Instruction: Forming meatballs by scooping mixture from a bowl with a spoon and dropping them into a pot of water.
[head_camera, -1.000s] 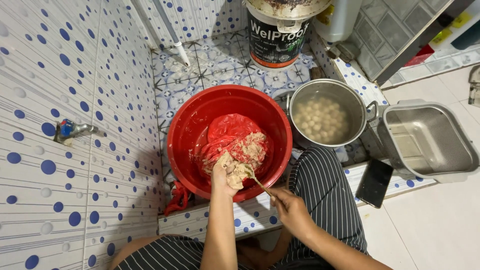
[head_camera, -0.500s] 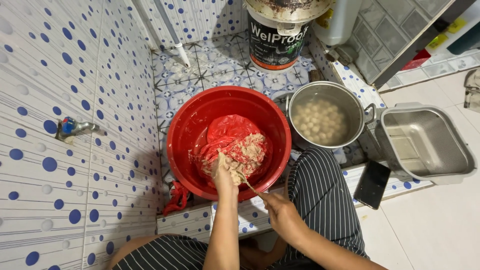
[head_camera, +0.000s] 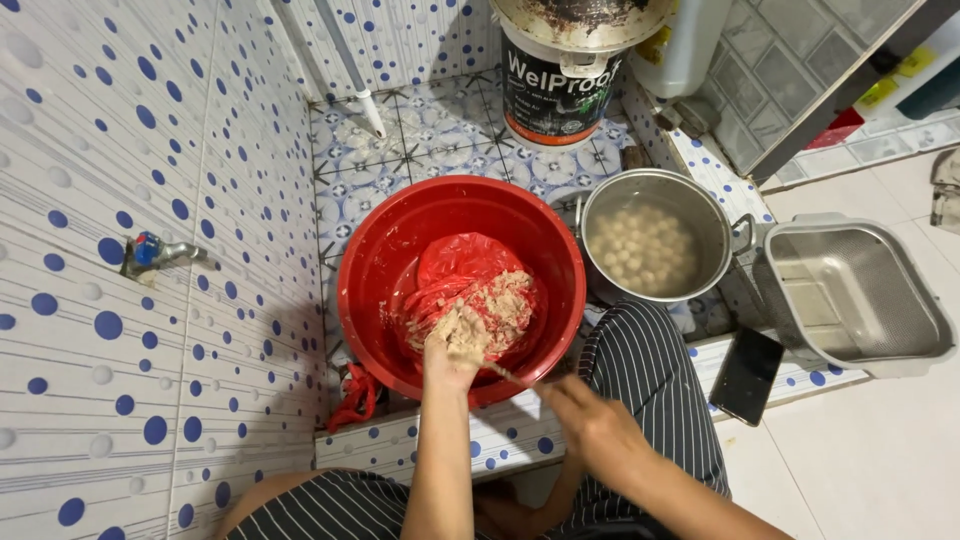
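Observation:
A big red basin (head_camera: 400, 240) sits on the tiled floor. Inside it lies a red plastic bag (head_camera: 462, 265) with pale minced paste (head_camera: 505, 305) on it. My left hand (head_camera: 455, 345), smeared with paste, is closed around a lump of it over the basin's near side. Just right of that hand, my right hand (head_camera: 590, 420) grips a thin spoon (head_camera: 505, 375) whose tip points at the lump. A steel pot (head_camera: 655, 240) of water with several pale round balls stands to the right of the basin.
A grey metal tray (head_camera: 855, 295) rests at the far right, with a dark phone (head_camera: 747, 373) on the low tiled ledge in front of it. A large paint-style bucket (head_camera: 565, 85) stands behind. A tap (head_camera: 155, 252) juts from the dotted wall on the left.
My left hand has stayed over the basin's near side with the paste. My right hand with the spoon has shifted slightly toward it.

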